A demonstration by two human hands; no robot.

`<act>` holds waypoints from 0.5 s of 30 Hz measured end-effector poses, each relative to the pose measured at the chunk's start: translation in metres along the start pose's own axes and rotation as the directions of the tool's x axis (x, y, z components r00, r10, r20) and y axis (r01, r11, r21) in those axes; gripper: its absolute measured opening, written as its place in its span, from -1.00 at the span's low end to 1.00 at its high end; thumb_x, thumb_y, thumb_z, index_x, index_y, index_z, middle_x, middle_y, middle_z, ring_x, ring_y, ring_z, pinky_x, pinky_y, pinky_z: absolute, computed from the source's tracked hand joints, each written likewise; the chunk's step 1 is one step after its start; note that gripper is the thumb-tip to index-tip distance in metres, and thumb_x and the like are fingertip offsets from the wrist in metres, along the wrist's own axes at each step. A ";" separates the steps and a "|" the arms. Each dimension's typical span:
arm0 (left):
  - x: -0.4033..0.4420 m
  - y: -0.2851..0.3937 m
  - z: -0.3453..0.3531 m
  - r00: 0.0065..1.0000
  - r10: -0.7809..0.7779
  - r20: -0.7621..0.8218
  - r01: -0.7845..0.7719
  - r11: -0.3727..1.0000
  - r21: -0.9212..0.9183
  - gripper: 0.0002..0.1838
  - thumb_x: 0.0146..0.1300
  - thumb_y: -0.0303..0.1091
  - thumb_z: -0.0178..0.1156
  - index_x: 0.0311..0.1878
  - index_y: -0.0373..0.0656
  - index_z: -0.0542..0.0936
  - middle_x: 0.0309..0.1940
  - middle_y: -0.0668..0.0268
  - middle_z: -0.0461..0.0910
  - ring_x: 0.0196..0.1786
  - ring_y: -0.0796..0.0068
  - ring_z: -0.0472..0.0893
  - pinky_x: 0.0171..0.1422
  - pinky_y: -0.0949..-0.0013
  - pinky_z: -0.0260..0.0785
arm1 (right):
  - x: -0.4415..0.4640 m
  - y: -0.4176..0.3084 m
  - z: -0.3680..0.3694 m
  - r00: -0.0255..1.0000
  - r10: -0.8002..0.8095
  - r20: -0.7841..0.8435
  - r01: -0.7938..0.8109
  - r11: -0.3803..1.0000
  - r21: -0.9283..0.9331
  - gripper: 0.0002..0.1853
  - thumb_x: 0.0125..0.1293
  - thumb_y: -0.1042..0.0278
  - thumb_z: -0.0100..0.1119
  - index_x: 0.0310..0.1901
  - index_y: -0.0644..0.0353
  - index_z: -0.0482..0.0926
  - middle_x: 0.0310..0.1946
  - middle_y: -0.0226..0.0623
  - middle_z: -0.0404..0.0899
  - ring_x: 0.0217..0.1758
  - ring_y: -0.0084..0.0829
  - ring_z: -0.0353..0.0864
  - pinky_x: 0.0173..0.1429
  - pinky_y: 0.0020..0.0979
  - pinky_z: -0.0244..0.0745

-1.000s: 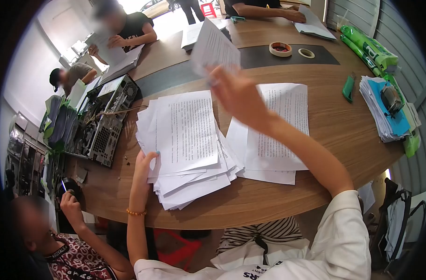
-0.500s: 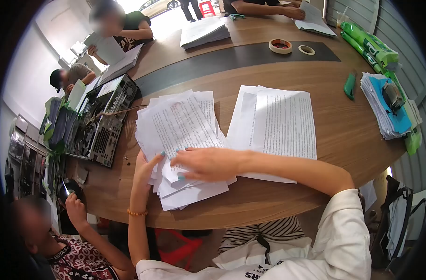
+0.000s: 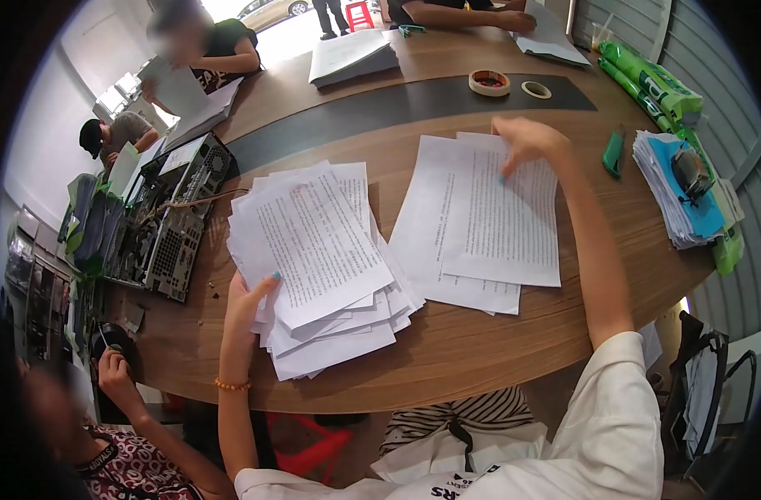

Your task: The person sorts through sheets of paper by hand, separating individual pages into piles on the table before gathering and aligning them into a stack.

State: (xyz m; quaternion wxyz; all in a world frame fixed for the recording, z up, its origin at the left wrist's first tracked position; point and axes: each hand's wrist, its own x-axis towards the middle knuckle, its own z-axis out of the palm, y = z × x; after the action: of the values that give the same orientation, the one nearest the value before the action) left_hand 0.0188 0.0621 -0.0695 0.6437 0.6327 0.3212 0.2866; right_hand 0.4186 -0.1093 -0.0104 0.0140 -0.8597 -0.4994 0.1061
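Observation:
My left hand [image 3: 245,304] grips the left edge of a messy pile of printed sheets [image 3: 318,242], its thumb on top and its other fingers hidden beneath. The top sheet lies tilted on the pile. To the right, my right hand [image 3: 528,148] rests at the upper edge of a few printed sheets [image 3: 501,221], with thumb and fingers apart. Those sheets overlap unevenly, and their left part is mostly blank.
An opened computer case [image 3: 176,225] stands at the left. Tape rolls [image 3: 489,82], a green cutter [image 3: 613,152] and a clipped paper stack [image 3: 668,196] lie rightward. Another paper stack [image 3: 351,57] sits farther back. Co-workers are around the table; one person's hand [image 3: 118,375] is lower left.
My right hand brought a sheet down onto the left pile, let go of it, and moved over to the top of the right sheets. My left hand stays at the pile.

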 end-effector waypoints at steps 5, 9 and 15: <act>0.000 0.001 0.000 1.000 -0.004 0.001 0.004 1.000 0.002 -0.56 0.00 -0.54 0.10 -0.01 -0.36 0.25 -0.14 0.16 0.42 -0.13 0.49 0.45 -0.05 0.49 0.27 | 0.019 -0.001 0.003 0.843 -0.088 -0.530 0.099 0.995 -0.008 -0.66 -0.13 0.45 0.20 -0.27 0.21 0.33 -0.46 -0.10 0.50 -0.32 -0.20 0.49 -0.26 -0.32 0.37; 0.000 -0.001 0.000 1.000 0.011 0.012 -0.010 1.000 -0.018 -0.56 0.01 -0.53 0.09 -0.01 -0.36 0.24 -0.13 0.16 0.42 -0.13 0.49 0.45 -0.05 0.50 0.27 | -0.002 -0.064 -0.013 0.246 -0.141 -0.959 0.288 0.955 -0.066 -0.83 0.05 0.49 -0.02 -0.27 0.22 0.31 -0.64 -0.25 0.45 -0.52 -0.27 0.52 -0.49 -0.37 0.41; 0.003 -0.010 -0.010 1.000 -0.002 0.029 0.003 0.999 -0.047 -0.55 0.03 -0.51 0.07 0.03 -0.34 0.23 -0.09 0.18 0.40 -0.10 0.47 0.44 -0.03 0.48 0.28 | -0.039 -0.193 0.077 0.122 -0.621 -0.774 0.838 0.482 -0.255 -0.78 0.01 0.51 -0.09 -0.24 0.28 0.33 -0.51 -0.21 0.41 -0.44 -0.31 0.47 -0.28 -0.35 0.38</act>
State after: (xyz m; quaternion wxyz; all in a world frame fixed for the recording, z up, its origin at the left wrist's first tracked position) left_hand 0.0128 0.0707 -0.0793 0.6634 0.6209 0.3060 0.2841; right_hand 0.2198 -0.0529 -0.0543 0.3889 -0.4339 -0.7743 -0.2469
